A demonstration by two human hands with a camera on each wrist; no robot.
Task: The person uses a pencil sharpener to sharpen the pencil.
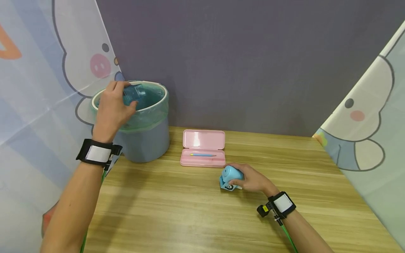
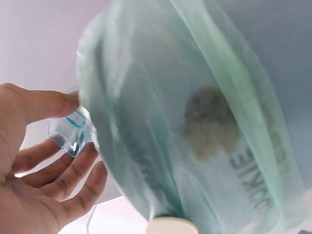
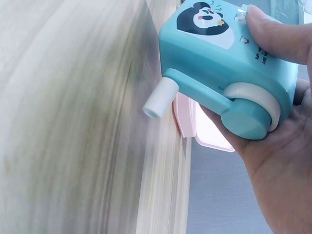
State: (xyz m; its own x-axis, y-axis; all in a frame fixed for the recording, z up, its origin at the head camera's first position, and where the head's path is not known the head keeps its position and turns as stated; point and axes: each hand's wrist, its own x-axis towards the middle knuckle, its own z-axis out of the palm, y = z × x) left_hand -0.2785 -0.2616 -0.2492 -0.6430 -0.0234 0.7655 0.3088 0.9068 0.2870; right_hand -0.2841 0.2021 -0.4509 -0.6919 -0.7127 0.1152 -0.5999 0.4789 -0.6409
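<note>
Over the rim of a blue-grey bin, my left hand pinches a small clear blue plastic box between thumb and fingers. In the left wrist view that see-through box shows beside the green bin bag. My right hand grips a light-blue crank pencil sharpener low over the table. Its panda print and white-knobbed crank show in the right wrist view, with the thumb on the printed side.
An open pink pencil case lies between the bin and the sharpener, with a blue pencil inside. A grey partition rises behind the wooden table. Cartoon-printed sheets stand at both sides.
</note>
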